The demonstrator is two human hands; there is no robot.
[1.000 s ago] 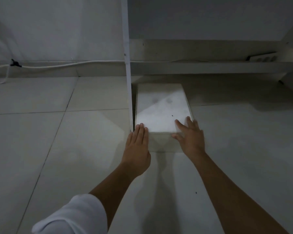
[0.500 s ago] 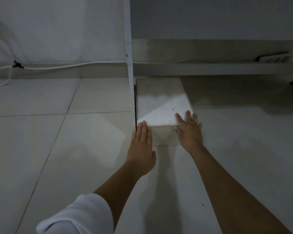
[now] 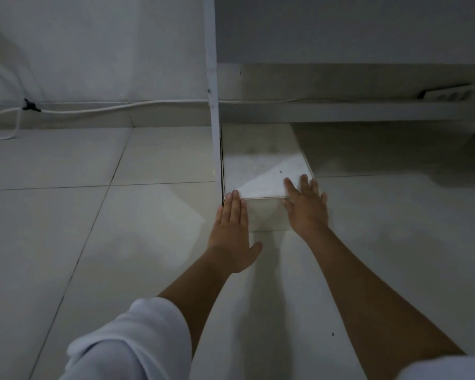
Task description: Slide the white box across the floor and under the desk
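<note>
White box point(image 3: 261, 165), flat and rectangular, lying on tiled floor point(image 3: 93, 242). Left edge sitting just beside thin white desk leg point(image 3: 213, 105). Far half lying in shadow under desk, near half catching light. Lid plain, showing few small dark specks. Near side wall facing camera.

Dim, greyish light; brighter patch on floor tiles point(image 3: 159, 220) at centre, shadow toward 3 o'clock; wide-angle bending at edges.

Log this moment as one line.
left hand flat on box | right hand flat on box | box beside desk leg
</note>
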